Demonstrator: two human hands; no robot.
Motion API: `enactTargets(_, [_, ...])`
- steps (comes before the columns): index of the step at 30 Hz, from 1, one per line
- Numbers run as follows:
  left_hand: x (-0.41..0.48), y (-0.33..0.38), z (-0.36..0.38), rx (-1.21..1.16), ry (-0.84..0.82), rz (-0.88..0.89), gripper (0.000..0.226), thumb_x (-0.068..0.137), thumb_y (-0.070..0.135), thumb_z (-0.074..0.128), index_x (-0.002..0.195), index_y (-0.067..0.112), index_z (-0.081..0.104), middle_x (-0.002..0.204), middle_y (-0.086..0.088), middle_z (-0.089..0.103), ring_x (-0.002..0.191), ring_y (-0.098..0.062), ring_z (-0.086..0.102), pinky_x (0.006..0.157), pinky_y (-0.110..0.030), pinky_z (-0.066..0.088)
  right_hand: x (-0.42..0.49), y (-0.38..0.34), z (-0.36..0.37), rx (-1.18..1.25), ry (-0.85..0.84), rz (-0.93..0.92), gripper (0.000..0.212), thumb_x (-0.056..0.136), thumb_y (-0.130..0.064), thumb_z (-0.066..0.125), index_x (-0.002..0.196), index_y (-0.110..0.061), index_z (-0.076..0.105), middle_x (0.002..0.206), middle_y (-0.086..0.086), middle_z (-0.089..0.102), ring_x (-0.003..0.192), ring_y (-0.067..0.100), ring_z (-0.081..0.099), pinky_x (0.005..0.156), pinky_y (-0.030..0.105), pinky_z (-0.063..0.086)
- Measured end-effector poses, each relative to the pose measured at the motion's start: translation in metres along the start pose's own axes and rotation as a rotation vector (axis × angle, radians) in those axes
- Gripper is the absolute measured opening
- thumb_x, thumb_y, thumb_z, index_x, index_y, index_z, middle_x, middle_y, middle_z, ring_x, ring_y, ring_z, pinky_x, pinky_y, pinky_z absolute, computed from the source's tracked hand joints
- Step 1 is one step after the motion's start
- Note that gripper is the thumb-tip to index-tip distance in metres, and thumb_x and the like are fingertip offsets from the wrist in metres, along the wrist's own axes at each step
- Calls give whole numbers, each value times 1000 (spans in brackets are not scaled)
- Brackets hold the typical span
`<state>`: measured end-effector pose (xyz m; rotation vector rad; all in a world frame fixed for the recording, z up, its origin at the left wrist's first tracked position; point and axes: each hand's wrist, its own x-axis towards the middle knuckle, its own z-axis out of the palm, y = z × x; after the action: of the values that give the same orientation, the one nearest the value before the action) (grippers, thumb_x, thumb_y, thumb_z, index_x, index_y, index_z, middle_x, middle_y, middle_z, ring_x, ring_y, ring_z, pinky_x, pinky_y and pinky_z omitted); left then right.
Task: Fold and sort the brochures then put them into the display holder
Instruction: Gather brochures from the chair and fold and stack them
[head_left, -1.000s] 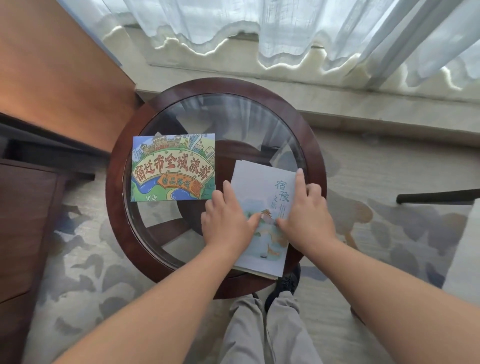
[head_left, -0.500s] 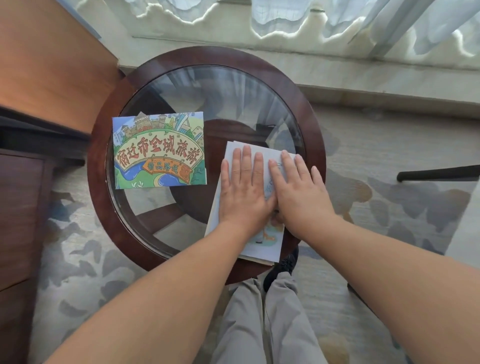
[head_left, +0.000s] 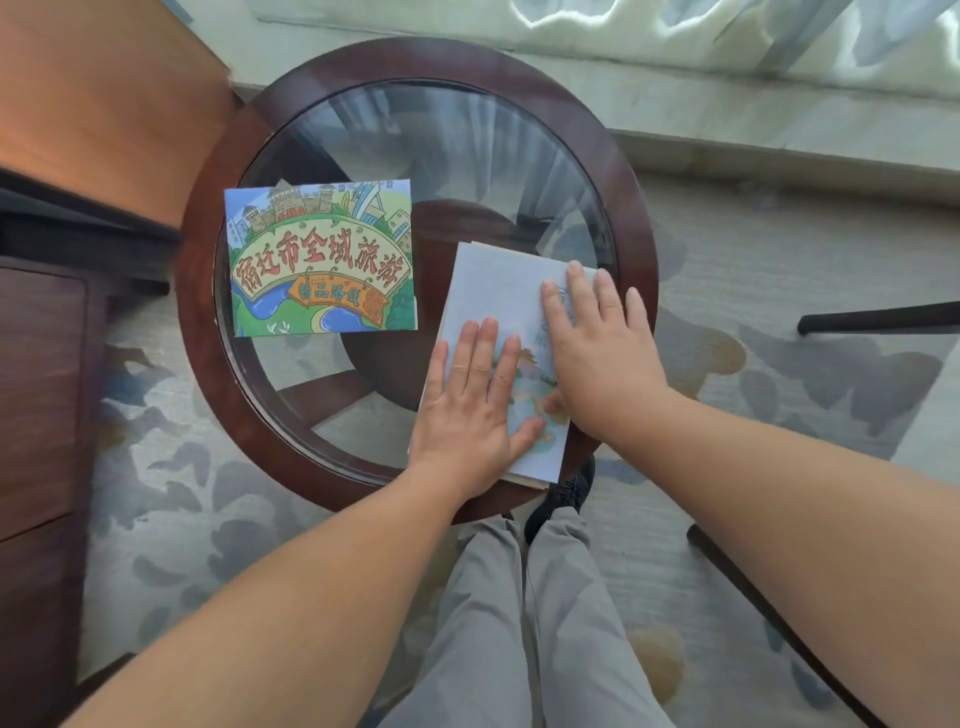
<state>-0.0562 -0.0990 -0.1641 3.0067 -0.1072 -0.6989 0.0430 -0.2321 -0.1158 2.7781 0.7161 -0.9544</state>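
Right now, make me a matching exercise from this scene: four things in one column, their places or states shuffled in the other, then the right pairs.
Column one
1. colourful brochure
2. pale blue brochure
3. left hand
4. right hand

Column two
A. flat on the far right part of the pale blue brochure
B. lies untouched on the left of the table
C. flat on the near left part of the pale blue brochure
D. pressed under both hands

Pairs: 1-B, 2-D, 3-C, 4-A
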Motion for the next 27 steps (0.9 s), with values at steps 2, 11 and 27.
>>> enactTargets(2, [2,-1,2,7,-11,4,86,88,69,1,143,14,-36,148,-12,-44,139,-26,-39,115,-48,-22,-7,-9,6,-43,24,-55,105,86,-44,65,154,-10,-8,161,16,-15,149,35,-10,120,53,0])
enactTargets(11, [-6,-10,9,-30,62,133,94,87,72,20,153,9,1,160,-16,-10,149,-28,-12,120,-50,-6,-17,-15,27,-42,-77,-14,143,65,-55,81,148,-14,-28,158,11,-29,147,32,-21,119,57,1])
enactTargets(27, [13,15,-79,-14,-87,73,70,87,48,56,146,19,33,151,-13,32,139,-30,28,113,-45,26,-51,7,29,333,95,-23,107,85,-40,70,155,-17,-8,163,6,-14,150,23,-9,121,43,2])
